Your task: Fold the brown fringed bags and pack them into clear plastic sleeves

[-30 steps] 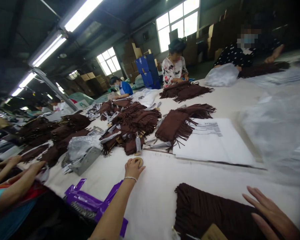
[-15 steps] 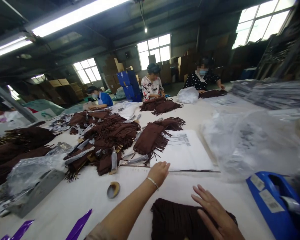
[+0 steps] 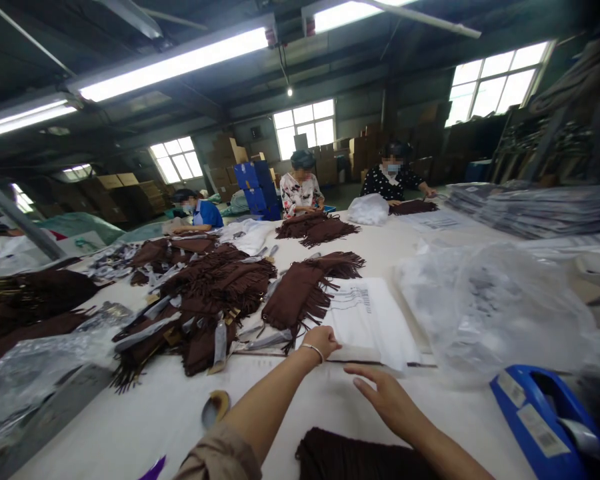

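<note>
My left hand (image 3: 323,342), with a bracelet at the wrist, is at the near edge of a stack of flat white plastic bags (image 3: 385,323). Its fingers are curled closed on the edge of the top bag. My right hand (image 3: 383,400) hovers just in front of the stack, fingers stretched out and holding nothing. Below it lies a folded dark brown fringed textile (image 3: 350,457), partly cut off by the bottom of the view. Another brown fringed piece (image 3: 295,293) rests against the left side of the bags.
Brown fringed pieces with grey wrapped ends (image 3: 205,287) are heaped at left. A tape roll (image 3: 215,408) lies near my left forearm. At right are a blue tape dispenser (image 3: 545,420) and a big clear plastic bag (image 3: 490,307). Several people sit across the table (image 3: 275,373).
My right hand has moved from above the folded brown textile forward and left, towards the bags. My left hand's fingers have curled in at the bag edge. The view has tilted up slightly.
</note>
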Demonstrator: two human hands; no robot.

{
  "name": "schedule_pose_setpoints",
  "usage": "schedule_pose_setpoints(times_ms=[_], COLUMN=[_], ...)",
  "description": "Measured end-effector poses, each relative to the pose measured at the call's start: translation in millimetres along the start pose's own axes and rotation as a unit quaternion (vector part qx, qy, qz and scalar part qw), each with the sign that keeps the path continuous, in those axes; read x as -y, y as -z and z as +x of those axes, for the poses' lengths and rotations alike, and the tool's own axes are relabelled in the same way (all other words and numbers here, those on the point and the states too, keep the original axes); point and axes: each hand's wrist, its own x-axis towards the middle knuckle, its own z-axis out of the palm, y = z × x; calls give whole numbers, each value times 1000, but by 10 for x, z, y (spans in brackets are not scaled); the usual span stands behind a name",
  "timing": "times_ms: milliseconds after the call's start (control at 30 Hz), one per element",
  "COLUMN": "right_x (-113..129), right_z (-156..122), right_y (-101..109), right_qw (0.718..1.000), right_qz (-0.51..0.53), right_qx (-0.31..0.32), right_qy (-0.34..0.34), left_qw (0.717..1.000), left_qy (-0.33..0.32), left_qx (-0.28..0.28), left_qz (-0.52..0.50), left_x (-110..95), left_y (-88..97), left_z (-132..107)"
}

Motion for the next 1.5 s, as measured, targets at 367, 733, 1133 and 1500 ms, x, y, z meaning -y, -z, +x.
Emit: schedule_pose_setpoints(times_ms=[367, 733, 1133, 1500], right_x=[-218, -480, -190, 795], right_z=[689, 624, 799, -134], right_y=[-43, 64, 313, 863], right_qw=[979, 971, 948, 894], right_qz=[104, 100, 169, -328], right_qx=[-68, -15, -205, -254], right_qy=[-160, -214, -174, 171], left_qw=[991, 966, 937, 942], left_qy=[-40, 27, 44, -204], left_qx=[-33, -110, -195, -250], left_qz=[-123, -233, -286, -95], left_x=[25, 14, -288, -1113], left_y=[-86, -2, 317, 661], left_z=[76, 341, 515, -322])
